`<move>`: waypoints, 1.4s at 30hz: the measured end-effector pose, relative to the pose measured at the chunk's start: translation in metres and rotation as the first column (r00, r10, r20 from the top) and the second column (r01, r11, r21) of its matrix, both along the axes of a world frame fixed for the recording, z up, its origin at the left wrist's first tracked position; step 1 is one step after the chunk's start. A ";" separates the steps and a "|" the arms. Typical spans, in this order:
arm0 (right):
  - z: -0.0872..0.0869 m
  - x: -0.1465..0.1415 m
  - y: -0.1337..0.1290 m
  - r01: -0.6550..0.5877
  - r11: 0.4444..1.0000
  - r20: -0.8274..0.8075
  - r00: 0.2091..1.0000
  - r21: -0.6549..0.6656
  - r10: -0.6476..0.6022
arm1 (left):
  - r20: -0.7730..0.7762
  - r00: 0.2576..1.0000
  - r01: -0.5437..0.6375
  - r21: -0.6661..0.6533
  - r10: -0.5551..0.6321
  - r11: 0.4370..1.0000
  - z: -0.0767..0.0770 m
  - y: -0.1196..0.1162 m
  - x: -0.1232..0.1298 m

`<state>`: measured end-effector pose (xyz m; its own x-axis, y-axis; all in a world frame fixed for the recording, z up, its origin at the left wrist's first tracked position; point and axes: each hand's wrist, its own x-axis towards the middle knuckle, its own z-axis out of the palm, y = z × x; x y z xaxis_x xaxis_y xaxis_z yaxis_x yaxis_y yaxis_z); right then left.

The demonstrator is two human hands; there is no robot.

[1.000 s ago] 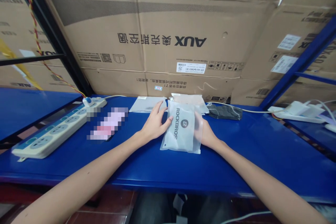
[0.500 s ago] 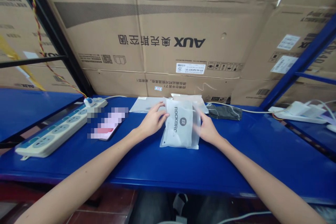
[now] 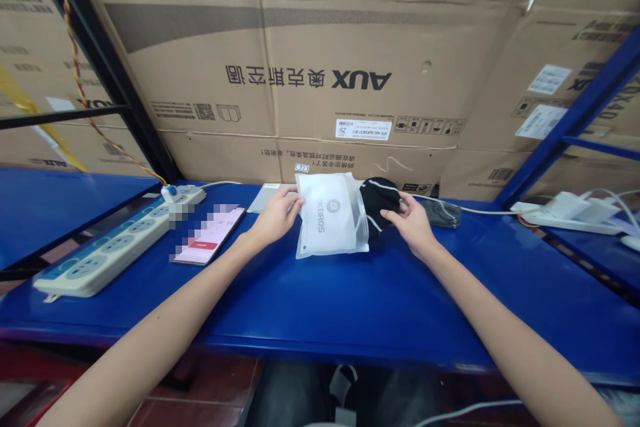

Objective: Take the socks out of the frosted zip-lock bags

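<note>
A whitish translucent zip bag [image 3: 327, 220] printed with a dark logo is held up over the blue table. My left hand [image 3: 277, 213] pinches the bag's left edge between thumb and fingers. At the bag's right side, a black fabric item [image 3: 379, 200] with thin white lines sticks partly out of the opening. My right hand [image 3: 413, 220] grips the outer end of this black item. The part of it inside the bag is hidden.
A power strip [image 3: 120, 240] and a phone [image 3: 213, 237] lie on the left of the blue table [image 3: 320, 307]. Behind my hands are a flat pale packet [image 3: 260, 200] and a dark packet [image 3: 443, 212]. A second power strip [image 3: 570, 217] is at the right; cardboard boxes [image 3: 310, 33] stand behind.
The black item has come out of the bag's right side, held by my right hand, which has moved right. My left hand and the bag have shifted slightly left and away.
</note>
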<state>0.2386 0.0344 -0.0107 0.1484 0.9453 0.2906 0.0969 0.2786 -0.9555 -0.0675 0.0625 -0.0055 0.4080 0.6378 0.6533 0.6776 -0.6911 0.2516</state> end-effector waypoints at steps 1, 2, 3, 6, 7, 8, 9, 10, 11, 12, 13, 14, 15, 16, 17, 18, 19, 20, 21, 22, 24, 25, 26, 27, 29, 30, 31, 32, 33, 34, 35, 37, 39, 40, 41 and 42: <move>0.003 0.003 0.001 0.035 0.999 -0.031 0.999 -0.011 -0.035 | 0.004 1.000 -0.012 -0.013 0.012 1.000 0.002 0.002 -0.003; 0.006 0.007 0.001 0.066 0.998 -0.064 0.996 -0.018 -0.067 | 0.000 0.999 -0.032 -0.028 0.032 0.999 0.004 0.004 -0.007; 0.009 0.011 0.001 0.090 0.996 -0.095 0.991 -0.021 -0.092 | -0.016 0.998 -0.063 -0.047 0.062 0.997 0.006 0.007 -0.011; 0.020 0.025 -0.003 0.050 0.997 -0.124 0.991 -0.067 -0.058 | -0.146 0.975 -0.187 -0.144 0.166 0.972 0.010 0.013 -0.025; 0.022 0.028 -0.004 -0.008 0.994 -0.105 0.994 -0.113 -0.004 | -0.208 0.962 -0.215 -0.189 0.175 0.958 0.011 0.015 -0.029; 0.024 0.032 -0.006 -0.074 0.982 -0.074 0.995 -0.173 0.062 | -0.255 0.950 -0.240 -0.224 0.181 0.944 0.010 0.016 -0.032; 0.024 0.034 -0.007 -0.129 0.963 -0.032 0.992 -0.238 0.125 | -0.279 0.941 -0.263 -0.241 0.193 0.934 0.009 0.017 -0.035; 0.023 0.036 -0.007 -0.166 0.941 0.025 0.983 -0.296 0.181 | -0.287 0.933 -0.289 -0.244 0.215 0.926 0.008 0.018 -0.038; 0.020 0.037 -0.007 -0.181 0.925 0.104 0.968 -0.333 0.227 | -0.277 0.926 -0.325 -0.231 0.258 0.917 0.007 0.019 -0.040; 0.017 0.038 -0.006 -0.180 0.920 0.207 0.943 -0.347 0.262 | -0.255 0.914 -0.370 -0.208 0.315 0.905 0.007 0.018 -0.041; 0.013 0.038 -0.005 -0.168 0.925 0.327 0.901 -0.341 0.284 | -0.229 0.897 -0.421 -0.185 0.377 0.888 0.007 0.017 -0.041; 0.008 0.037 -0.003 -0.153 0.938 0.454 0.843 -0.313 0.289 | -0.202 0.878 -0.467 -0.167 0.433 0.869 0.008 0.016 -0.039; 0.004 0.037 -0.002 -0.139 0.955 0.574 0.773 -0.262 0.270 | -0.177 0.861 -0.503 -0.153 0.478 0.850 0.011 0.013 -0.037; 0.001 0.036 -0.001 -0.129 0.973 0.679 0.698 -0.193 0.227 | -0.161 0.852 -0.520 -0.149 0.498 0.841 0.014 0.009 -0.033; -0.002 0.035 -0.001 -0.123 0.986 0.762 0.626 -0.110 0.164 | -0.157 0.855 -0.515 -0.151 0.494 0.844 0.017 0.003 -0.027; -0.003 0.034 -0.002 -0.128 0.992 0.820 0.565 -0.024 0.093 | -0.167 0.864 -0.500 -0.158 0.476 0.852 0.020 -0.003 -0.019; -0.004 0.032 -0.003 -0.144 0.988 0.854 0.520 0.054 0.029 | -0.184 0.877 -0.473 -0.171 0.443 0.864 0.021 -0.010 -0.010; -0.003 0.030 -0.004 -0.171 0.979 0.871 0.491 0.114 -0.016 | -0.198 0.890 -0.444 -0.172 0.411 0.879 0.021 -0.018 0.000; -0.002 0.027 -0.006 -0.203 0.968 0.878 0.477 0.149 -0.036 | -0.221 0.894 -0.427 -0.159 0.390 0.890 0.020 -0.026 0.010; -0.001 0.024 -0.008 -0.232 0.959 0.880 0.473 0.165 -0.037 | -0.255 0.887 -0.424 -0.122 0.385 0.897 0.016 -0.034 0.021; -0.001 0.018 -0.011 -0.276 0.946 0.881 0.473 0.168 -0.018 | -0.340 0.856 -0.430 -0.051 0.389 0.902 0.006 -0.047 0.039; -0.001 0.016 -0.012 -0.291 0.943 0.882 0.471 0.162 -0.006 | -0.374 0.839 -0.436 -0.029 0.395 0.899 0.000 -0.051 0.046; -0.002 0.014 -0.013 -0.301 0.941 0.883 0.469 0.155 0.005 | -0.412 0.823 -0.437 -0.022 0.390 0.899 -0.005 -0.054 0.051; -0.003 0.013 -0.012 -0.306 0.940 0.884 0.468 0.147 0.014 | -0.444 0.807 -0.443 -0.019 0.390 0.896 -0.010 -0.056 0.054; -0.005 0.012 -0.011 -0.311 0.941 0.883 0.469 0.137 0.027 | -0.499 0.772 -0.463 -0.017 0.394 0.886 -0.015 -0.056 0.056; -0.006 0.012 -0.011 -0.311 0.941 0.881 0.471 0.136 0.029 | -0.521 0.754 -0.474 -0.012 0.399 0.880 -0.015 -0.056 0.055; -0.007 0.013 -0.010 -0.311 0.941 0.880 0.473 0.135 0.031 | -0.543 0.741 -0.478 -0.013 0.395 0.878 -0.013 -0.055 0.054; -0.007 0.013 -0.010 -0.313 0.940 0.879 0.476 0.135 0.032 | -0.564 0.734 -0.473 -0.024 0.378 0.881 -0.010 -0.055 0.052; -0.008 0.013 -0.010 -0.313 0.940 0.877 0.479 0.134 0.034 | -0.580 0.733 -0.461 -0.040 0.355 0.886 -0.007 -0.054 0.051; -0.008 0.014 -0.009 -0.312 0.941 0.875 0.483 0.133 0.037 | -0.590 0.738 -0.446 -0.064 0.326 0.893 -0.003 -0.054 0.050; -0.008 0.014 -0.009 -0.311 0.941 0.873 0.487 0.130 0.040 | -0.588 0.748 -0.437 -0.087 0.308 0.895 0.001 -0.054 0.049; -0.009 0.014 -0.009 -0.309 0.943 0.869 0.493 0.126 0.046 | -0.561 0.765 -0.447 -0.110 0.316 0.888 0.007 -0.054 0.047; -0.009 0.014 -0.009 -0.308 0.943 0.866 0.497 0.125 0.047 | -0.535 0.770 -0.474 -0.115 0.348 0.873 0.012 -0.054 0.044; -0.010 0.014 -0.009 -0.307 0.943 0.866 0.498 0.126 0.046 | -0.527 0.772 -0.482 -0.120 0.356 0.868 0.013 -0.053 0.042; -0.010 0.014 -0.009 -0.306 0.944 0.866 0.498 0.127 0.045 | -0.513 0.776 -0.487 -0.117 0.367 0.865 0.015 -0.052 0.039; -0.010 0.014 -0.009 -0.305 0.944 0.866 0.498 0.126 0.045 | -0.491 0.782 -0.490 -0.105 0.383 0.866 0.017 -0.051 0.036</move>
<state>0.2527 0.0257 -0.0207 -0.4507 0.8039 0.3880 0.7389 0.5799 -0.3432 -0.0320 0.0115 0.0110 0.2583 0.9192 0.2971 0.9653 -0.2575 -0.0426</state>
